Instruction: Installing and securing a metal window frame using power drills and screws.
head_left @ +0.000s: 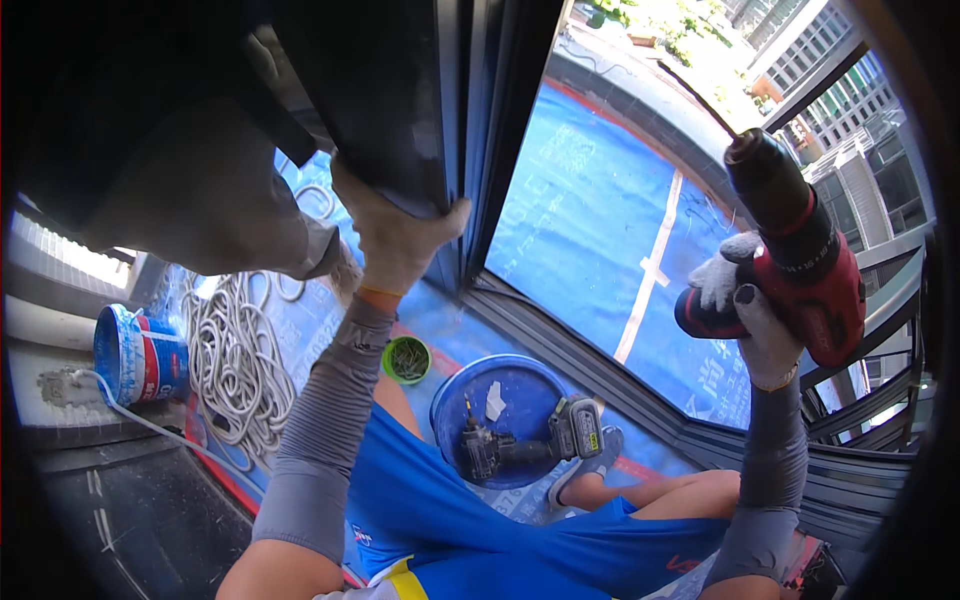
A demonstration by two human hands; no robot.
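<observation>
My left hand (400, 240), in a light work glove, grips the lower edge of a dark window frame (400, 130). Its thumb lies across the near face, and its fingers are partly hidden behind the frame. In my right hand (765, 335), also gloved, is a red and black cordless drill (810, 260). The drill is raised to the right, with its long thin bit (695, 92) pointing up and left. Below and between my arms, a black cordless impact driver (520, 448) lies on a round blue bucket lid (515, 375) beside a scrap of white paper (495, 402).
A small green tub (407, 360) of screws stands left of the lid. Farther left are a coiled white rope (235, 360) and a paint bucket (165, 365). Another person's grey-clad leg (220, 220) is close by. A frame sill (600, 370) borders blue sheeting (590, 220) outside.
</observation>
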